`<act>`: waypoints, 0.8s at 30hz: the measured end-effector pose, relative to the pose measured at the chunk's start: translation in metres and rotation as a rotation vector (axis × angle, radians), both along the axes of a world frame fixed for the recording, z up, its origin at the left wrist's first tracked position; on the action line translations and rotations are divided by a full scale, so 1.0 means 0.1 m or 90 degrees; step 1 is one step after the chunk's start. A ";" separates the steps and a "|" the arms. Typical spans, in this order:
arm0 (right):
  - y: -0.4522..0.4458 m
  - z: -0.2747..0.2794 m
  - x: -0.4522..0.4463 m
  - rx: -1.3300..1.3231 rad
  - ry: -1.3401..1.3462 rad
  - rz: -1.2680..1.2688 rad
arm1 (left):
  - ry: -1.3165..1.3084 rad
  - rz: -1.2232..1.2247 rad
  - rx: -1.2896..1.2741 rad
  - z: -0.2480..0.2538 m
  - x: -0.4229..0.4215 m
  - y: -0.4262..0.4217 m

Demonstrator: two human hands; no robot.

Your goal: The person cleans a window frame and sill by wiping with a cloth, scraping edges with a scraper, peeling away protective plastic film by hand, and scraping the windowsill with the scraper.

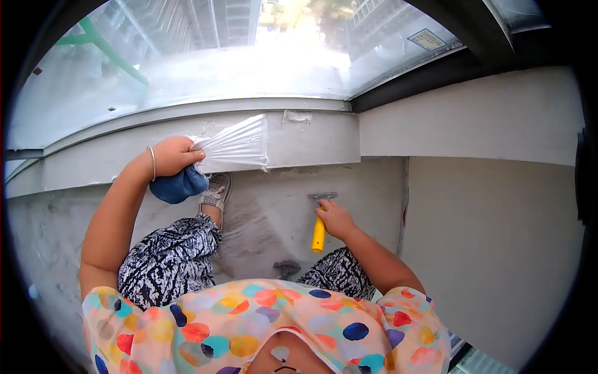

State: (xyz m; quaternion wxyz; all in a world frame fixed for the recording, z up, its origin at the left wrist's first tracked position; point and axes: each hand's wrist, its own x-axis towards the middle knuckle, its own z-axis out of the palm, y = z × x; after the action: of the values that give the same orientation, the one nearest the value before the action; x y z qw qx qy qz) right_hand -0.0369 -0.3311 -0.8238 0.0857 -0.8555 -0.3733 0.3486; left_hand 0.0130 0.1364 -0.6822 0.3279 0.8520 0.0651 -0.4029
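My left hand (176, 157) is closed around the gathered end of a white plastic film (240, 144). Creases fan out from my fist to the film's straight right edge, which lies along the low ledge. A blue cloth (179, 185) is bunched beneath the same hand, apparently held in its lower fingers. Lower right, my right hand (335, 219) grips a scraper with a yellow handle (318, 235). Its wide metal blade (324, 195) points toward the ledge, over the grey floor. Whether the blade touches the floor I cannot tell.
Beneath the large window (205, 68) runs the grey ledge (314, 140), with a torn white scrap (298, 116) stuck on it. A dark crumpled rag (286, 268) lies on the floor (274, 206) between my legs. My shoe (216, 189) is close to the ledge. A pale wall (486, 237) rises at right.
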 end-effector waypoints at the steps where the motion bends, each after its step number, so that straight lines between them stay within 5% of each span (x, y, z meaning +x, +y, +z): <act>1: -0.03 -0.16 0.00 0.028 0.010 -0.029 | 0.010 0.012 0.003 0.03 -0.02 0.05; 7: 0.73 -0.28 1.13 0.285 -0.058 -0.440 | 0.046 0.285 -0.210 -0.02 -0.15 0.40; 10: 1.20 -0.64 1.54 0.269 -0.266 -0.475 | 0.007 0.604 -0.371 0.17 -0.18 0.62; 12: 1.40 -0.80 1.70 0.206 -0.328 -0.490 | -0.092 0.665 -0.384 0.32 -0.26 0.81; 15: 1.44 -1.04 1.82 0.213 -0.240 -0.588 | -0.108 0.769 -0.388 0.45 -0.41 0.98; 18: 1.51 -1.14 1.87 0.289 -0.176 -0.630 | -0.012 0.692 -0.309 0.23 -0.60 1.05; 24: 2.29 -0.24 1.11 0.446 0.085 -0.381 | 0.179 0.495 -0.296 0.06 -0.64 0.72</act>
State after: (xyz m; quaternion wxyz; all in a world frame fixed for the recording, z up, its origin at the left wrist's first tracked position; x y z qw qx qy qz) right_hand 0.0744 -0.1020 -0.8477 0.4898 -0.8209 -0.1991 0.2157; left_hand -0.0508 0.2085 -0.6760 0.6245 0.6057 0.3308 -0.3657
